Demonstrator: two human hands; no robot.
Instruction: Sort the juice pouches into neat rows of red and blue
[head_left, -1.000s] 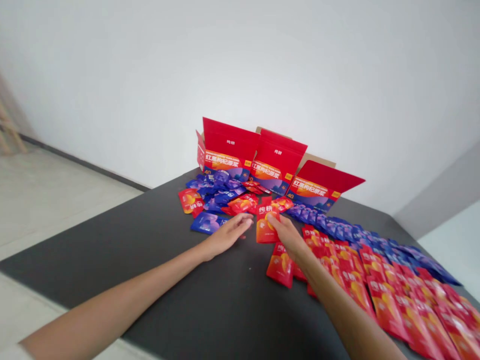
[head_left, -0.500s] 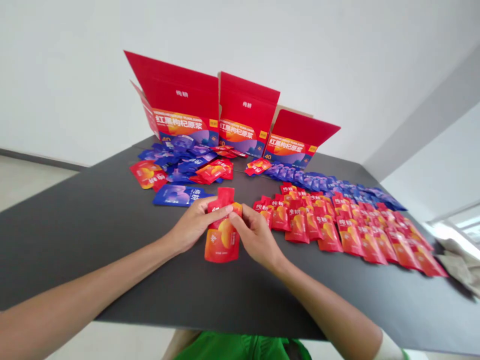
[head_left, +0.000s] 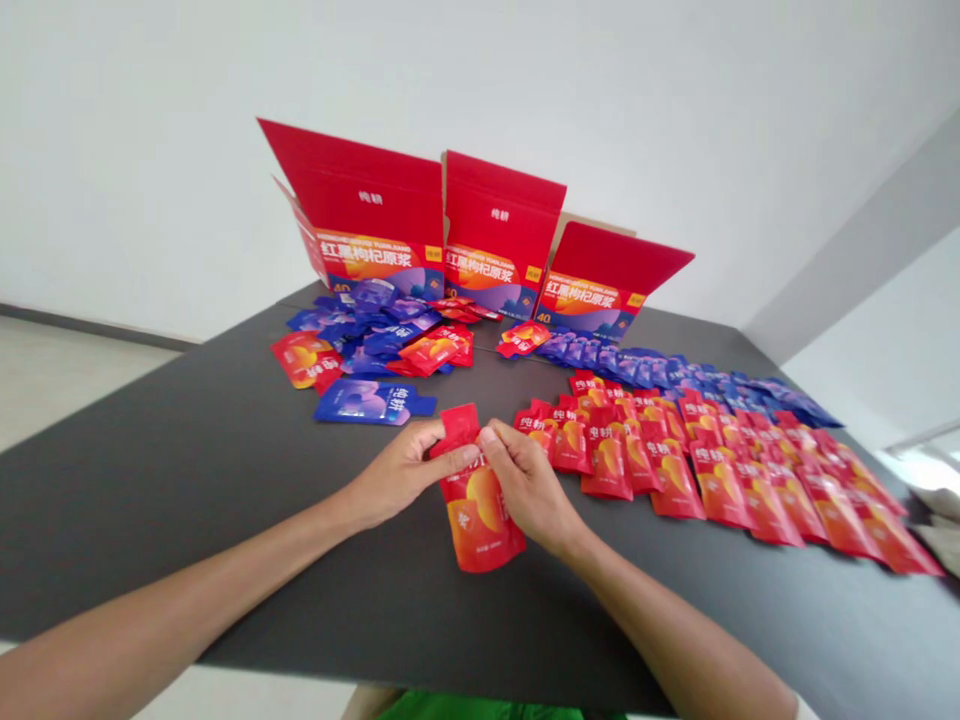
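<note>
Between my two hands hangs a red-and-orange pouch (head_left: 481, 515), its narrow neck at the top and its wide end toward me. My left hand (head_left: 409, 468) pinches its left side below the neck, thumb across the front. On the other side my right hand (head_left: 521, 485) grips the pouch's upper right edge between thumb and fingers. A blue pouch (head_left: 367, 401) lies flat just beyond my left hand. Close to the right hand begin the overlapping rows of red pouches (head_left: 607, 455) on the dark table (head_left: 247, 500).
Three open red cartons (head_left: 379, 215) stand at the back with raised flaps. Before them lies a loose heap of blue pouches (head_left: 360, 325) with a few red ones (head_left: 435, 350). A row of blue pouches (head_left: 660, 368) runs behind the red rows. Crumpled beige cloth (head_left: 937, 520) shows far right.
The held pouch has moved slightly right and nearer me, and it now tilts with its wide end to the right. Both hands keep hold of it. The camera view has shifted a little.
</note>
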